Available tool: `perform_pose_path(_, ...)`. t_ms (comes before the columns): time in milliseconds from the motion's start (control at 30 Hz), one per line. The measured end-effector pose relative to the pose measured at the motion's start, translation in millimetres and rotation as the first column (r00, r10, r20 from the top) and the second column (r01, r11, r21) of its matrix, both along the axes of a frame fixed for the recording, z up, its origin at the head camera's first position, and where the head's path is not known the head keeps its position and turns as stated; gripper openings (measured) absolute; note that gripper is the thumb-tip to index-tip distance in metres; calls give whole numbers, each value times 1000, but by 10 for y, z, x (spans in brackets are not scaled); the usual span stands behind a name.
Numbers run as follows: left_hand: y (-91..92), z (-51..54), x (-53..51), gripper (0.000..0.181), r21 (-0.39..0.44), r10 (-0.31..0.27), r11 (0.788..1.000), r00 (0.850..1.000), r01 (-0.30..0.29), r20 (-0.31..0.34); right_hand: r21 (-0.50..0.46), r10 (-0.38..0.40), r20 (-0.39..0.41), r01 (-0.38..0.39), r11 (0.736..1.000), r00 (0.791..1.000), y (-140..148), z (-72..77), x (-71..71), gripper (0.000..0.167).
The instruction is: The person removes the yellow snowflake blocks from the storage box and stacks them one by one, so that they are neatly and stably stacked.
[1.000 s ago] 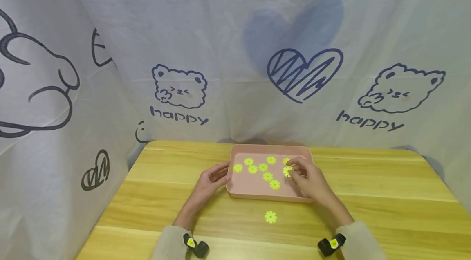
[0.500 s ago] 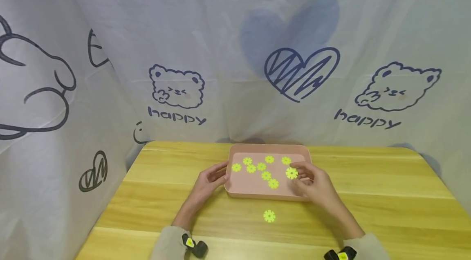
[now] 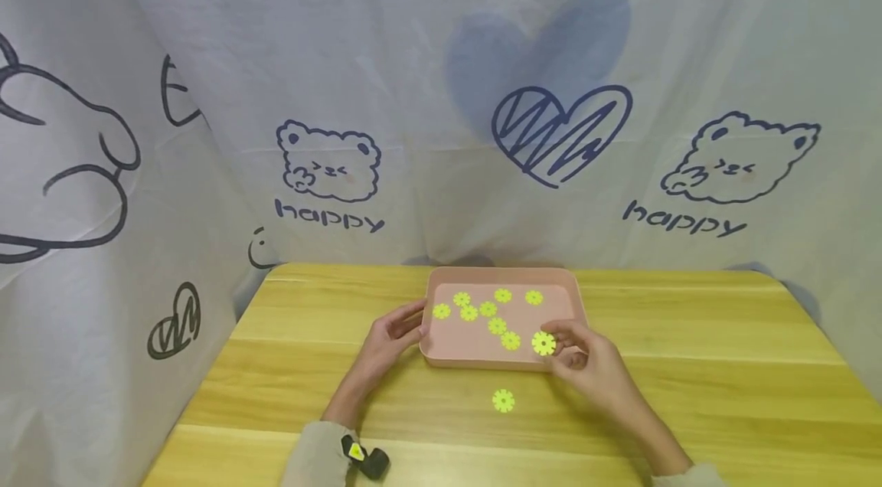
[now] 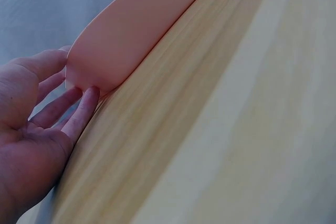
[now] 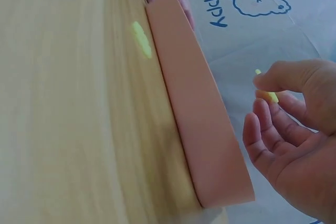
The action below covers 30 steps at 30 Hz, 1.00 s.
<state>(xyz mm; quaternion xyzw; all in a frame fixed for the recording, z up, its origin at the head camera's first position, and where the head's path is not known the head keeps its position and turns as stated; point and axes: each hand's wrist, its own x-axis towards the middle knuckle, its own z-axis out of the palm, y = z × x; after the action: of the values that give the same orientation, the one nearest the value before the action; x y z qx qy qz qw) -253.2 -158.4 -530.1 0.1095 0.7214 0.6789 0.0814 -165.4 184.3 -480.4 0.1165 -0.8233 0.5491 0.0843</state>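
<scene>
In the head view, my right hand [image 3: 594,364] pinches a yellow-green notched plastic disc [image 3: 543,343] between thumb and fingers, above the tray's front right corner. The right wrist view shows this disc [image 5: 273,97] nearly edge-on, mostly hidden by the thumb. My left hand [image 3: 387,341] holds the left end of a pink rectangular tray [image 3: 462,363]. In the left wrist view its thumb reaches the tray rim, while other fingers touch the tray's outside wall [image 4: 121,35]. Several similar discs [image 3: 497,326] lie flat on the tray's floor, mostly in its left and middle parts.
One more notched disc [image 3: 504,400] lies on the wooden table [image 3: 689,364] in front of the tray. A printed white curtain [image 3: 427,165] hangs close behind the tray and along the left side. A small black device [image 3: 365,458] is strapped at the left sleeve.
My right hand has drawn the disc from the tray's right part toward its front right corner, nearer to me. The left hand stays at the tray's left end. The view shifts slightly.
</scene>
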Motion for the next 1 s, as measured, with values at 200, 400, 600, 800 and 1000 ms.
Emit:
perform_pose_path(200,25,19,-42,49,10,-11,1000,1000,11,-21,-7,35,-104,-36,999,994,-30,-40,46,44)
perform_pose_path(400,44,7,-56,49,27,-26,999,999,26,-27,32,52,-202,-46,998,978,-59,-86,82,46)
perform_pose_path(600,48,-7,-18,49,26,-27,999,999,27,-28,3,85,-201,-86,996,976,-124,-141,146,45)
perform_pose_path(800,7,-11,10,49,28,-14,1000,1000,15,-21,-19,142,-192,-149,989,971,-237,-243,195,41)
perform_pose_path(1000,-11,-17,9,49,25,-15,1000,1000,15,-14,-11,145,-119,-147,989,982,-305,-282,240,41)
